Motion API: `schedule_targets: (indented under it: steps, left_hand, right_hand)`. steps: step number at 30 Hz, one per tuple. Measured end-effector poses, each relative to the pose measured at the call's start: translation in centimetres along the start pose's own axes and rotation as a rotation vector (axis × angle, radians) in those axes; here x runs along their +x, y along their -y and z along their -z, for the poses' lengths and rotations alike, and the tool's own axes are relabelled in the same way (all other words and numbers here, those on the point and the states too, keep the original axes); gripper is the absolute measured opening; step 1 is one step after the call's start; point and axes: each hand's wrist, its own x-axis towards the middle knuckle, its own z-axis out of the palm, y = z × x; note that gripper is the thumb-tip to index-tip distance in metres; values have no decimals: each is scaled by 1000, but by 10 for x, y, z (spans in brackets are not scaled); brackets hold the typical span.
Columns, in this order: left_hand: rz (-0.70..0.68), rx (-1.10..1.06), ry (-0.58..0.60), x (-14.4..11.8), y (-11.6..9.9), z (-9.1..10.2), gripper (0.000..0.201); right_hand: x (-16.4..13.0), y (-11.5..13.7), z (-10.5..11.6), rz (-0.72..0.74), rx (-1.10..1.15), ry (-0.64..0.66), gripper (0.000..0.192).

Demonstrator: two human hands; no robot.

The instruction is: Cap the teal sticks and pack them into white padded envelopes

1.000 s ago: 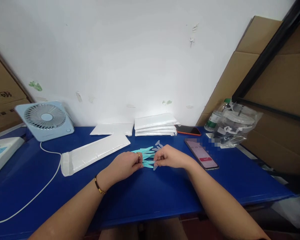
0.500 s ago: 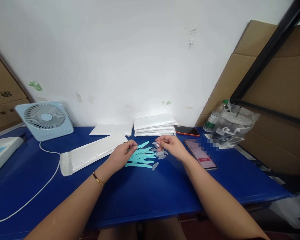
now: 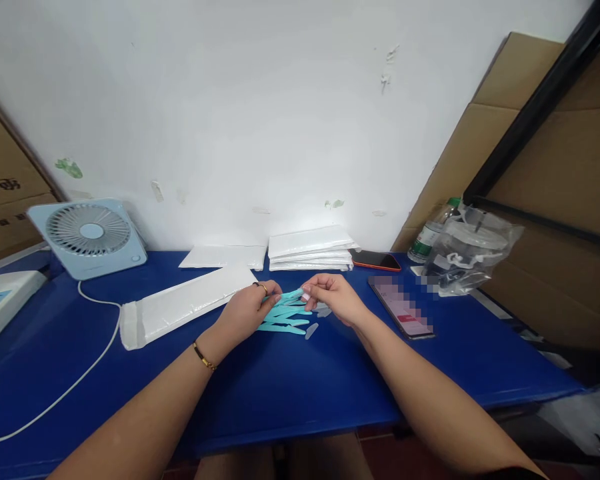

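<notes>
My left hand is closed around the handle of a teal eyebrow razor, which points right. Opposite it, the fingertips of my right hand pinch a small clear blade cap at that razor's tip. How far the cap sits over the blade is too small to tell. Below lie several more teal eyebrow razors, overlapping in a loose pile on the blue table. Loose clear caps are scattered at the pile's right, some hidden under my right hand.
A long white padded mailer lies left of the pile; more mailers are stacked by the wall. Two phones, one lit, one dark, lie right. A blue fan, a bottle and a bagged cup stand farther out.
My hands have come together above the pile. The razor in my left hand has moved right, and the cap in my right hand has moved left to meet its tip.
</notes>
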Motion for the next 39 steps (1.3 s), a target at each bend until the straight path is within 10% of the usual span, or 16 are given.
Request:
schedule_targets:
  steps: [8, 13, 25, 39]
  left_hand:
    - [-39, 141, -257, 0, -4, -4, 28]
    - [-105, 156, -26, -4, 3, -14, 32]
    - [-30, 46, 109, -1, 5, -21, 19]
    - [112, -56, -87, 7, 10, -15, 22]
  right_hand:
    - [15, -12, 16, 88, -233, -196, 34]
    - [28, -25, 25, 159, -605, -194, 23]
    - [31, -25, 51, 274, -1108, -49, 19]
    - [28, -23, 45, 204, -873, -108, 8]
